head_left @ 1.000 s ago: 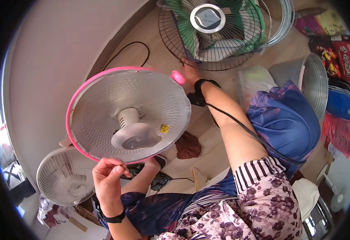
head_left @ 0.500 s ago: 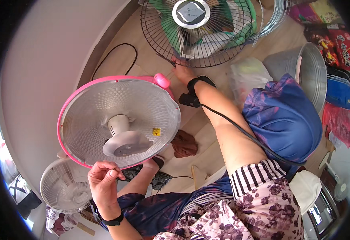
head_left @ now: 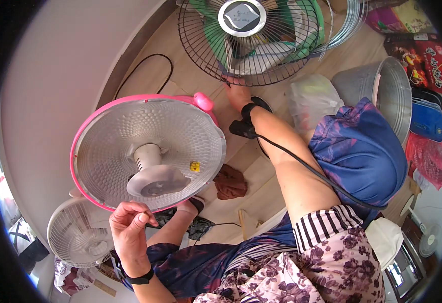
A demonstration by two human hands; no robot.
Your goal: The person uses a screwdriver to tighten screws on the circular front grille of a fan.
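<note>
Head view: pink-rimmed heater (head_left: 147,151), silver dimpled reflector dish.

Floral top, striped sleeve, black wristbands, blue skirt.

Pink heater dish (head_left: 147,151) blocks left; bare floor (head_left: 253,171) between dish, leg (head_left: 291,171).

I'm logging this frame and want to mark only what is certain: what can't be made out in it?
- Left hand, head view: the small thing pinched in its fingers is too small to identify.
- Right hand: its fingertips lie against the dark wire fan guard; grip unclear.
- Pink-rimmed heater dish: its stand is hidden behind the dish.
- White fan: blurred near the fisheye rim.
</note>
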